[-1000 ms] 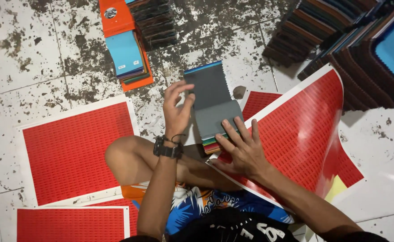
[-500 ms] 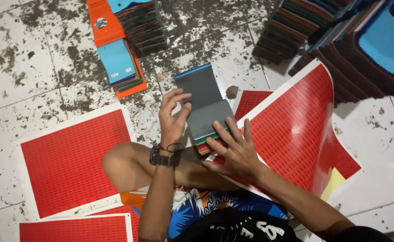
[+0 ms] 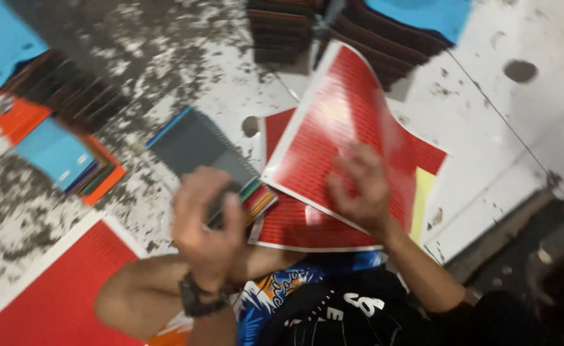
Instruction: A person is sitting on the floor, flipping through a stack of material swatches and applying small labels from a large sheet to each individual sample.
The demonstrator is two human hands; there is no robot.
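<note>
The grey-covered booklet [image 3: 199,146], at the frame's centre-left atop a multicoloured stack [image 3: 256,198] on the speckled floor [image 3: 166,57], is gripped by the left hand [image 3: 205,221]. At 3 o'clock, the blurred right hand [image 3: 359,186] is spread, ungrasping, over red sheets [image 3: 346,109]. At 9 o'clock, another booklet pile [image 3: 64,160] is seen.

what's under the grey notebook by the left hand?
Under the grey notebook lies a stack of notebooks; only their coloured edges show at its lower right. The left hand covers the near corner, so the rest of the stack and its count stay hidden. The frame is motion-blurred.
</note>
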